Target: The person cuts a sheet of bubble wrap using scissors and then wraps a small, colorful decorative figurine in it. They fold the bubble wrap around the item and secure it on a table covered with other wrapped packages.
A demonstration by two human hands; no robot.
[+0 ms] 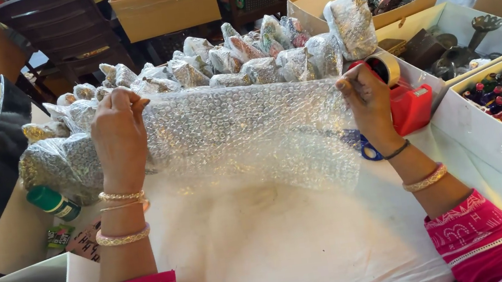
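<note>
Sheet of bubble wrap (250,134) stretched between two hands above the white table (277,252). The left hand (118,138) grips the sheet's left end, fingers curled shut over its upper edge; the right hand (369,106) pinches the right end, fingers closed on it. The sheet hangs down from both grips toward the table's middle. Wrapped bundles (241,59) line the far edge; a red tape dispenser (409,105) stands just beside the right hand.
</note>
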